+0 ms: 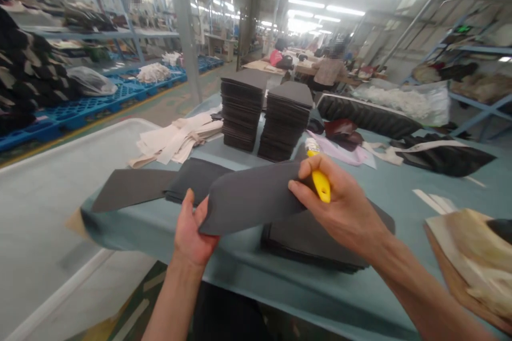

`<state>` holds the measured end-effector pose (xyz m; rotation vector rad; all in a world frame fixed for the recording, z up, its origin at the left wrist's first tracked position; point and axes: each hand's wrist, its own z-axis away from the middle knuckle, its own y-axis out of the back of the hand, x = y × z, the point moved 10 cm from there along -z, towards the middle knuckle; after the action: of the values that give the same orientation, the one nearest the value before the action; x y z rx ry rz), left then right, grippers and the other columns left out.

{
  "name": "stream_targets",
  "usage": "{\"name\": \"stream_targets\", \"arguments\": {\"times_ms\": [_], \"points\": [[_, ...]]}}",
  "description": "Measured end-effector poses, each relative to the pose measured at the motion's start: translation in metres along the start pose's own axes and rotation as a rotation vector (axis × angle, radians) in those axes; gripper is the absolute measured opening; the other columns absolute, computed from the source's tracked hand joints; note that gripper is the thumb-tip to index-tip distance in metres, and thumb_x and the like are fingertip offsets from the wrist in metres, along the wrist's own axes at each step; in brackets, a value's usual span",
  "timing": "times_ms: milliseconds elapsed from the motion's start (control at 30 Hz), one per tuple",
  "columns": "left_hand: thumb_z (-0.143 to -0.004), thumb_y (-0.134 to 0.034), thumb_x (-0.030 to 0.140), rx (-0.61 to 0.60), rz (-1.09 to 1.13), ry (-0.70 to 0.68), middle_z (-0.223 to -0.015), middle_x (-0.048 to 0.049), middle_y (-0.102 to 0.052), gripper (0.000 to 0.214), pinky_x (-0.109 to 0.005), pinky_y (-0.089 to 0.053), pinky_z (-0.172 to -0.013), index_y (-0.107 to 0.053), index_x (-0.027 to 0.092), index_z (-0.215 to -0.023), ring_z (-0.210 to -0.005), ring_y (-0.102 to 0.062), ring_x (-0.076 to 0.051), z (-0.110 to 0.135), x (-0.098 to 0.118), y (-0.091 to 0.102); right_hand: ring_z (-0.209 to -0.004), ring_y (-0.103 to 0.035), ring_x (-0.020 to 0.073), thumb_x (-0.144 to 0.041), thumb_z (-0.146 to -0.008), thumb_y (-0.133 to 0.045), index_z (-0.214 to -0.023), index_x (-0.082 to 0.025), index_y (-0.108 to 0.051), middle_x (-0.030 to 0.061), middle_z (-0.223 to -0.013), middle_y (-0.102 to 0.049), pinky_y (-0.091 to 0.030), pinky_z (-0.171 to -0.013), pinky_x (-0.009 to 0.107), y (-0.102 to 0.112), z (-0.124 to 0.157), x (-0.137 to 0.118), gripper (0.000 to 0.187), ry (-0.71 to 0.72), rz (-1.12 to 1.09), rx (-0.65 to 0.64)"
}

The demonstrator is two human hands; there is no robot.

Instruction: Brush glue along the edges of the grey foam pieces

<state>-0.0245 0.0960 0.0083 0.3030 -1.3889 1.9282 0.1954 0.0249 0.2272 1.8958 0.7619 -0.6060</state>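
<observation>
A dark grey, curved cut piece [250, 197] is held up over the table between both hands. My left hand [192, 232] grips its lower left end, fingers closed behind it. My right hand [340, 205] pinches its right end and also clasps a yellow-handled tool [320, 178] with a pale tip pointing up. Under my right hand lies a flat stack of the same dark pieces [316, 245]. More single pieces [132, 187] lie spread to the left on the teal table cover [260, 272].
Two tall stacks of dark pieces [244, 109] stand at mid-table, beige strips [176, 141] to their left. Black and maroon material [436, 157] lies at the right, a worn board [472, 266] at the near right. A person sits at a far table [330, 69]. Racks and blue pallets line the left.
</observation>
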Motion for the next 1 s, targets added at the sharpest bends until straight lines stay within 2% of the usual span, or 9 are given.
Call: {"name": "stream_targets", "arguments": {"times_ms": [100,167,233,300,467,667,833,900,1000], "points": [[-0.097,-0.063,0.048,-0.068,-0.092,0.145,-0.107,-0.0218,-0.082,0.048,-0.053,-0.068,-0.099,-0.075,0.008,-0.122,-0.107,-0.081,-0.037,0.003,-0.024,-0.016,-0.065,-0.046,0.0133,-0.034,-0.085,-0.063,-0.087,-0.025,-0.054,-0.0030,-0.076,-0.055,-0.038,-0.061,0.028,0.016,0.014,0.025,0.013,-0.071,0.061,-0.005],[-0.091,-0.071,0.031,-0.078,-0.170,0.198,-0.102,-0.0192,-0.083,0.038,-0.049,-0.070,-0.096,-0.075,0.008,-0.121,-0.098,-0.083,-0.034,0.007,-0.037,-0.023,-0.068,-0.048,0.0143,-0.034,-0.085,-0.063,-0.089,-0.025,-0.054,-0.0019,-0.078,-0.057,-0.039,-0.063,0.029,0.024,0.021,0.037,0.012,-0.107,0.086,0.001],[-0.087,-0.077,0.024,-0.073,-0.249,0.201,-0.097,-0.0157,-0.083,0.034,-0.045,-0.072,-0.089,-0.076,0.010,-0.117,-0.089,-0.083,-0.031,0.010,-0.041,-0.027,-0.070,-0.049,0.0148,-0.034,-0.085,-0.062,-0.090,-0.025,-0.055,-0.0008,-0.081,-0.060,-0.040,-0.065,0.030,0.032,0.025,0.045,0.013,-0.127,0.104,0.014],[-0.082,-0.085,0.026,-0.084,-0.324,0.161,-0.098,-0.0135,-0.084,0.039,-0.041,-0.072,-0.087,-0.077,0.013,-0.117,-0.089,-0.083,-0.030,0.012,-0.037,-0.034,-0.071,-0.050,0.0148,-0.034,-0.084,-0.062,-0.090,-0.025,-0.055,-0.0004,-0.083,-0.061,-0.041,-0.066,0.030,0.040,0.030,0.050,0.013,-0.133,0.115,0.034],[-0.064,-0.102,0.036,-0.189,-0.495,0.055,-0.108,-0.0158,-0.084,0.064,-0.044,-0.070,-0.096,-0.078,0.015,-0.119,-0.118,-0.078,-0.038,0.023,-0.023,-0.062,-0.071,-0.053,0.0152,-0.034,-0.086,-0.064,-0.090,-0.025,-0.055,-0.0007,-0.082,-0.062,-0.041,-0.066,0.030,0.058,0.047,0.070,0.014,-0.168,0.136,0.086],[-0.059,-0.106,0.046,-0.230,-0.615,-0.040,-0.106,-0.0177,-0.083,0.065,-0.047,-0.071,-0.094,-0.081,0.014,-0.110,-0.119,-0.076,-0.043,0.035,-0.021,-0.081,-0.067,-0.052,0.0141,-0.037,-0.091,-0.067,-0.088,-0.025,-0.056,-0.0016,-0.080,-0.062,-0.042,-0.063,0.029,0.071,0.069,0.091,0.016,-0.149,0.115,0.157],[-0.063,-0.102,0.054,-0.183,-0.599,-0.169,-0.103,-0.0155,-0.083,0.065,-0.049,-0.069,-0.099,-0.081,0.014,-0.110,-0.119,-0.077,-0.041,0.031,-0.004,-0.084,-0.059,-0.051,0.0132,-0.034,-0.093,-0.068,-0.086,-0.025,-0.057,-0.0025,-0.073,-0.059,-0.041,-0.058,0.029,0.078,0.054,0.078,0.015,-0.087,0.121,0.217],[-0.069,-0.098,0.054,-0.145,-0.586,-0.243,-0.104,-0.0141,-0.083,0.059,-0.047,-0.069,-0.101,-0.079,0.015,-0.110,-0.119,-0.077,-0.038,0.022,0.015,-0.082,-0.062,-0.053,0.0138,-0.028,-0.092,-0.066,-0.087,-0.025,-0.058,-0.0009,-0.077,-0.062,-0.041,-0.060,0.028,0.074,0.035,0.058,0.010,-0.008,0.128,0.223],[-0.085,-0.083,0.053,-0.080,-0.594,-0.340,-0.107,-0.0109,-0.083,0.045,-0.042,-0.068,-0.102,-0.078,0.017,-0.111,-0.118,-0.077,-0.033,0.005,0.054,-0.076,-0.072,-0.058,0.0150,-0.016,-0.090,-0.059,-0.090,-0.023,-0.060,0.0011,-0.085,-0.068,-0.041,-0.066,0.027,0.053,-0.003,0.023,0.007,0.125,0.124,0.180]]}}
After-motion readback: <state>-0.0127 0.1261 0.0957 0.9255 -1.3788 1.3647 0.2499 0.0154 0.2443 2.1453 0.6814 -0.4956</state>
